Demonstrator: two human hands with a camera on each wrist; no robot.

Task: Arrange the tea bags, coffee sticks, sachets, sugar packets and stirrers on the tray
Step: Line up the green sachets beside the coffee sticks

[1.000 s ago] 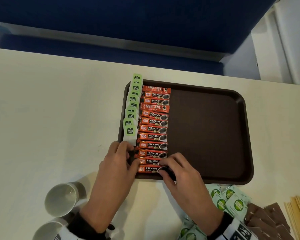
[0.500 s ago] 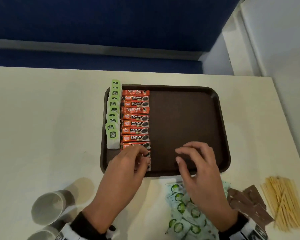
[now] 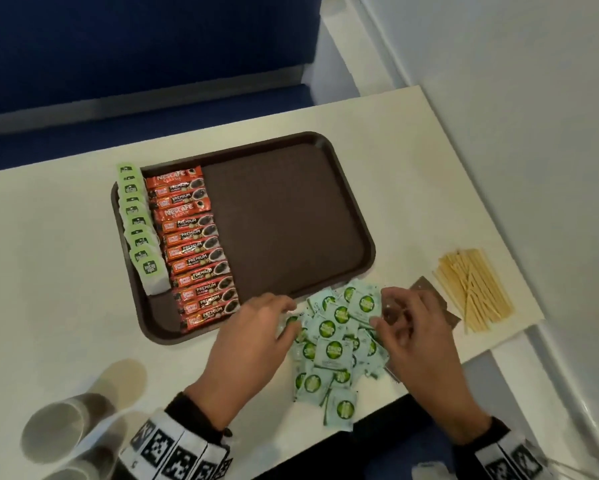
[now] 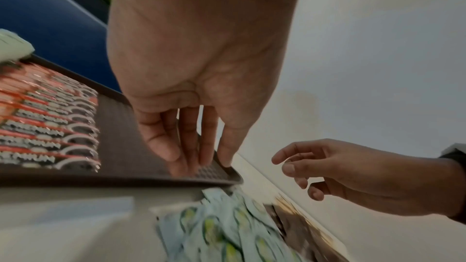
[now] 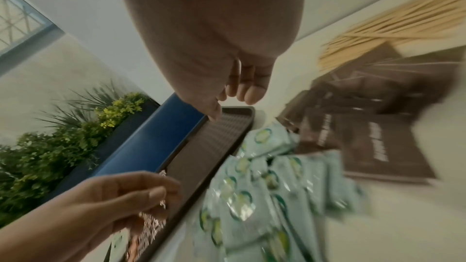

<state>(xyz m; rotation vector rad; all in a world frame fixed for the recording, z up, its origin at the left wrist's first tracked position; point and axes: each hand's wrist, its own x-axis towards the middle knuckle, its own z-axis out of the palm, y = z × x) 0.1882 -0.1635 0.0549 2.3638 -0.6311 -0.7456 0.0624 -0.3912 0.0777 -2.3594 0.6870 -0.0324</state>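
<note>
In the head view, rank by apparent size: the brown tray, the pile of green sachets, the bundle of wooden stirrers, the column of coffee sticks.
1. Brown tray, clearly largest.
2. Column of coffee sticks and pile of green sachets: similar spread, too close to rank.
3. Bundle of wooden stirrers, smallest.
</note>
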